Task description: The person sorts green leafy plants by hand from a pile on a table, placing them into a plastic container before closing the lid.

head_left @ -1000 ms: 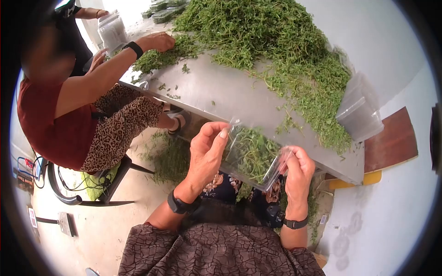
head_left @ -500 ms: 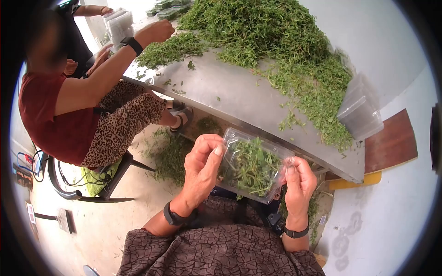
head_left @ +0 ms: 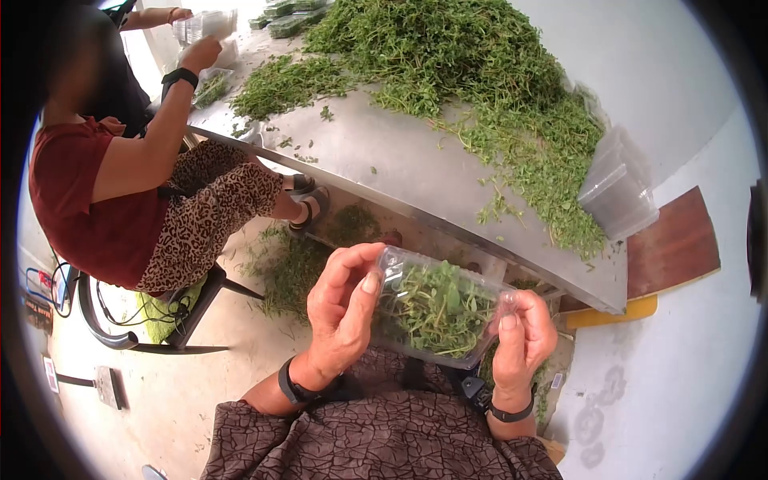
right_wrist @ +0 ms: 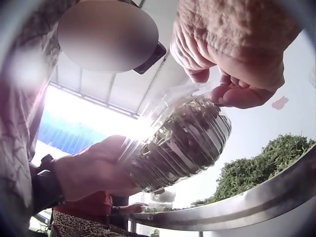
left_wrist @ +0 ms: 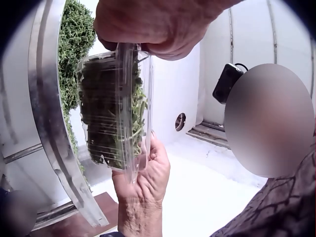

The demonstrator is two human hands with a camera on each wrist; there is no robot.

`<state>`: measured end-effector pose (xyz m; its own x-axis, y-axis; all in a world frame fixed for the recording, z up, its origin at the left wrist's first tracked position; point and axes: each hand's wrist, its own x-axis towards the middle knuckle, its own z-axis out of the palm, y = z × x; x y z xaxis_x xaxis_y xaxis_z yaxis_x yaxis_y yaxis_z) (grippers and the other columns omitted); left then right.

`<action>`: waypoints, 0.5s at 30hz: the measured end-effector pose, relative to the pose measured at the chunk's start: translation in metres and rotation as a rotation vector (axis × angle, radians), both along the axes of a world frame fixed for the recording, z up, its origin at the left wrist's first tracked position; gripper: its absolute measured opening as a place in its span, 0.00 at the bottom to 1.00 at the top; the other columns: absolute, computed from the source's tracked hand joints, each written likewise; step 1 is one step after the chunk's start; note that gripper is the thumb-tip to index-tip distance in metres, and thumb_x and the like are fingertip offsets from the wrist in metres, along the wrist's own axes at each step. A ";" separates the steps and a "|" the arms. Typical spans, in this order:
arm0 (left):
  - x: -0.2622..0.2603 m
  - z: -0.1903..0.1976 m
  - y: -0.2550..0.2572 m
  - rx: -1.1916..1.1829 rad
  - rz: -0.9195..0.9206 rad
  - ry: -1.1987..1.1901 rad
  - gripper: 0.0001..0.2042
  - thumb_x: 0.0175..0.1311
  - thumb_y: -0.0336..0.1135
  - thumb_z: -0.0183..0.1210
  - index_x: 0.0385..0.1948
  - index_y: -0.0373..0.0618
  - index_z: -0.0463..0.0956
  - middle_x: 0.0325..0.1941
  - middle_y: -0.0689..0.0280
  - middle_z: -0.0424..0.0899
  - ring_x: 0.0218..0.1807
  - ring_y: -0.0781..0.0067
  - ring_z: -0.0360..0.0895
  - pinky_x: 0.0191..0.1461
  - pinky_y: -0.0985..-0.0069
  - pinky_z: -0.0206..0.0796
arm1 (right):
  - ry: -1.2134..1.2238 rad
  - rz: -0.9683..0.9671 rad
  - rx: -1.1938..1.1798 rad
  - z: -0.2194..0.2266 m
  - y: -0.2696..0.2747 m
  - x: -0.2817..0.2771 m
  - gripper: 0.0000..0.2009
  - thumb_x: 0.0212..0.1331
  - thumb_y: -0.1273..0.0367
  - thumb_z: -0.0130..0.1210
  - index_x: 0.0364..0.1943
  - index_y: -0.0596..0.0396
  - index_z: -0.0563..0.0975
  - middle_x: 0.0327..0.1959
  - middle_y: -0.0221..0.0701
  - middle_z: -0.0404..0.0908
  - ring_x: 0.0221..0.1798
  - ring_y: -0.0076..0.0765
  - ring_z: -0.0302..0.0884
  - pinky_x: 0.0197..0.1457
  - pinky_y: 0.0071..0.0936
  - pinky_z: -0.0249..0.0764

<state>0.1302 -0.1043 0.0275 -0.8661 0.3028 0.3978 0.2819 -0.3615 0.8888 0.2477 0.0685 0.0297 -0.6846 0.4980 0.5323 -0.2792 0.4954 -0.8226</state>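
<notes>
A clear plastic clamshell box [head_left: 400, 272] packed with leafy green stems [head_left: 440, 304] is held up before my body, near the metal table's front edge. My left hand [head_left: 340, 308] grips its left end, thumb over the rim. At the opposite end my right hand [head_left: 522, 340] pinches the corner between thumb and fingers. In the left wrist view, the ribbed base of the box [left_wrist: 106, 113] faces the camera and its lid lies along the rim. The right wrist view shows the fingers of my right hand [right_wrist: 237, 54] at the rim.
A large heap of greens [head_left: 448, 64] covers the back of the metal table [head_left: 384, 152]. Stacked empty clear boxes [head_left: 620, 188] stand at its right end. To the left, a seated person in a red shirt [head_left: 96, 200] works beside filled boxes [head_left: 296, 22].
Both hands have brought the box lower and closer to my body, its top now tilted more toward the head camera. The seated person's arm has drawn back left from the greens.
</notes>
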 end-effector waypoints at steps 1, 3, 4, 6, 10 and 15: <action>0.000 0.002 -0.001 -0.105 0.017 0.065 0.09 0.68 0.26 0.50 0.48 0.38 0.71 0.41 0.71 0.72 0.39 0.87 0.66 0.44 0.88 0.60 | -0.008 -0.005 0.023 0.000 0.000 0.002 0.12 0.61 0.65 0.51 0.37 0.64 0.74 0.27 0.28 0.71 0.24 0.19 0.65 0.27 0.18 0.61; 0.003 0.004 -0.004 -0.069 -0.036 -0.027 0.09 0.68 0.27 0.50 0.46 0.37 0.71 0.40 0.72 0.71 0.38 0.87 0.66 0.43 0.88 0.59 | -0.016 0.000 0.031 0.001 0.001 0.006 0.12 0.61 0.66 0.51 0.36 0.64 0.74 0.27 0.28 0.71 0.24 0.19 0.65 0.27 0.18 0.61; 0.005 0.006 -0.005 -0.029 -0.085 -0.111 0.08 0.69 0.27 0.49 0.45 0.37 0.72 0.40 0.72 0.71 0.37 0.87 0.66 0.43 0.89 0.59 | -0.016 0.006 0.042 0.002 0.000 0.007 0.11 0.61 0.66 0.52 0.35 0.64 0.74 0.26 0.29 0.71 0.24 0.19 0.65 0.27 0.18 0.61; 0.005 0.007 -0.009 -0.056 -0.091 -0.136 0.08 0.68 0.27 0.49 0.45 0.37 0.72 0.38 0.72 0.71 0.35 0.88 0.65 0.41 0.89 0.58 | -0.009 0.004 0.033 0.004 -0.002 0.008 0.11 0.61 0.67 0.52 0.34 0.64 0.74 0.26 0.29 0.72 0.24 0.19 0.65 0.26 0.18 0.61; 0.004 0.005 -0.014 -0.106 -0.085 0.026 0.06 0.68 0.27 0.49 0.42 0.38 0.71 0.36 0.72 0.68 0.32 0.89 0.61 0.36 0.88 0.55 | 0.046 -0.009 0.110 0.009 -0.004 0.005 0.06 0.56 0.72 0.55 0.32 0.63 0.75 0.25 0.32 0.74 0.22 0.22 0.65 0.25 0.18 0.61; 0.003 0.008 -0.018 -0.060 -0.126 -0.055 0.05 0.68 0.29 0.49 0.40 0.39 0.71 0.37 0.72 0.68 0.30 0.89 0.60 0.34 0.88 0.54 | 0.030 0.018 0.066 0.008 -0.007 0.007 0.07 0.57 0.71 0.56 0.32 0.63 0.75 0.25 0.34 0.75 0.22 0.23 0.66 0.24 0.17 0.61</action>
